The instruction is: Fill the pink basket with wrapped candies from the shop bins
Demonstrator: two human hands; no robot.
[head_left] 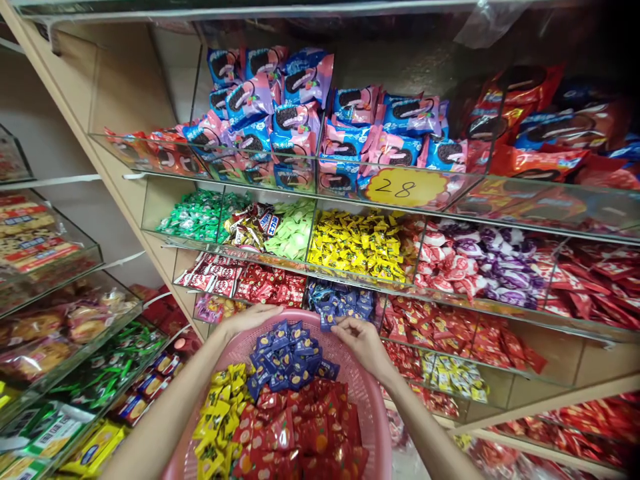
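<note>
A round pink basket (376, 417) stands below me, with piles of blue candy packets (287, 353), yellow candy packets (220, 413) and red candy packets (300, 427) in it. My left hand (255, 319) lies over the basket's far rim at the left, fingers stretched along it. At the far right rim my right hand (356, 337) pinches a blue candy packet (327, 316) between thumb and fingers. Just behind it, a shelf bin holds more blue candy packets (350, 300) of the same look.
Clear-fronted shelves rise ahead, with yellow candies (357, 247), green candies (190, 217), purple-wrapped candies (510, 267) and cookie packs (300, 80). A yellow sign (407, 187) reads 28. Another shelf unit (50, 273) stands close on the left.
</note>
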